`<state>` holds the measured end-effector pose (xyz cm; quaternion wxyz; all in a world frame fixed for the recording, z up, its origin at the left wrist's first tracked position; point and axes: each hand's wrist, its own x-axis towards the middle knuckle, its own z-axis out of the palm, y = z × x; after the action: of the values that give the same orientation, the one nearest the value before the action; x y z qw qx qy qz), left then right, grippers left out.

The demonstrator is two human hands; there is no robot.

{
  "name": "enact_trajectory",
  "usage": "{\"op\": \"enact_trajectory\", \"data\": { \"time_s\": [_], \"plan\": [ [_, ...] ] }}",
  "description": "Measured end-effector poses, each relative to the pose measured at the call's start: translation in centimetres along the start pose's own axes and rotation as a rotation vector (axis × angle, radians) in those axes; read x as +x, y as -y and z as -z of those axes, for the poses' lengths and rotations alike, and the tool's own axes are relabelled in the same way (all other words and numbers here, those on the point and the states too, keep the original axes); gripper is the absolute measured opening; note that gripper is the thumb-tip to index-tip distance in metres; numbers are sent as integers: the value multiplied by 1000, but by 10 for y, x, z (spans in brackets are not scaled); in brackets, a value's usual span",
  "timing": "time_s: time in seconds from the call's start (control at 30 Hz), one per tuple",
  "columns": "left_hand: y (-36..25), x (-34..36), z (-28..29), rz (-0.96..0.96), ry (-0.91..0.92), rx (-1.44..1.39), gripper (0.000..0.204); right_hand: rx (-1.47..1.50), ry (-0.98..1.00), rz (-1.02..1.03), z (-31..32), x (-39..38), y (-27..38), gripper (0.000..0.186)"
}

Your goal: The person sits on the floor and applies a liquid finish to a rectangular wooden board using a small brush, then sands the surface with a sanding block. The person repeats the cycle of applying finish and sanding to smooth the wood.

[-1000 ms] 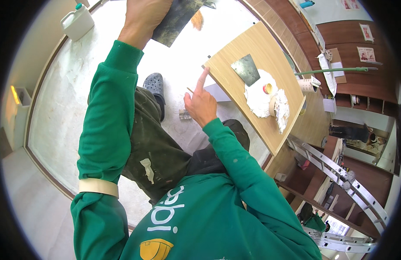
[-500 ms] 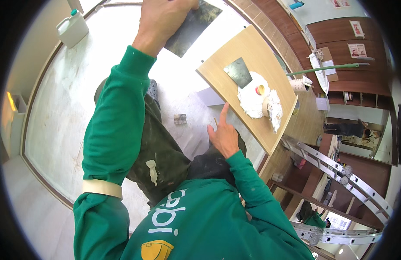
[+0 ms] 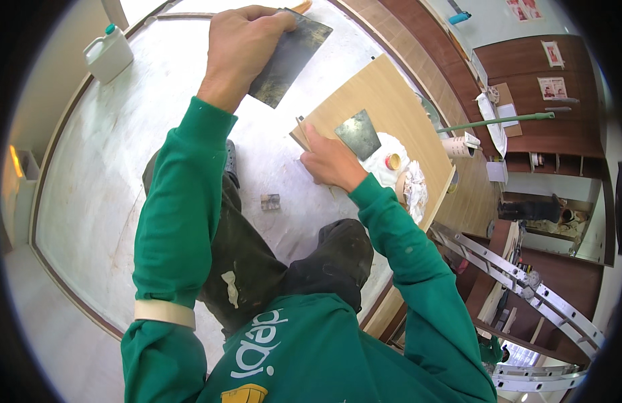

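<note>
At the top, my left hand (image 3: 240,54) pinches a dark, smudged metal sheet (image 3: 291,64) by its upper corner, over the pale floor. A bit of something orange-brown shows beyond its fingertips. My right hand (image 3: 331,161) is curled at the near left edge of a wooden board (image 3: 344,87), its index finger stretched along a thin, stick-like tool (image 3: 301,127) that points away. Just right of that hand a second metal sheet (image 3: 359,134) lies on the board, overlapping white putty (image 3: 377,161). A small round tub (image 3: 392,161) with a red rim sits on the putty.
A small greyish square (image 3: 270,201) lies on the floor before my knees. A white jug (image 3: 109,57) with a green cap stands far left. Crumpled white material (image 3: 415,191) rests on the board. An aluminium ladder (image 3: 512,275), a green pole (image 3: 499,121) and another person (image 3: 529,209) are at right.
My right hand has moved left and away along the board, its raised index finger now lowered onto the thin tool. My left hand, still with the metal sheet, has shifted slightly nearer.
</note>
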<state>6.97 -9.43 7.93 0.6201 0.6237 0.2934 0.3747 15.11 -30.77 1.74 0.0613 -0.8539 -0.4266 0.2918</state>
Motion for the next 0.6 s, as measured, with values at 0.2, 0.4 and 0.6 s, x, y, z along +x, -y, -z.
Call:
{"op": "enact_trajectory", "data": {
  "time_s": [0.2,0.4,0.6],
  "plan": [
    [-11,18,-7,19,1,60,42,4,13,-60,2,29,-1,76],
    [-1,30,-24,-19,-66,12,35,-131,151,-15,15,31,6,70],
    [-6,29,-26,15,-7,4,33,-368,110,96,55,58,-40,71]
  ]
}}
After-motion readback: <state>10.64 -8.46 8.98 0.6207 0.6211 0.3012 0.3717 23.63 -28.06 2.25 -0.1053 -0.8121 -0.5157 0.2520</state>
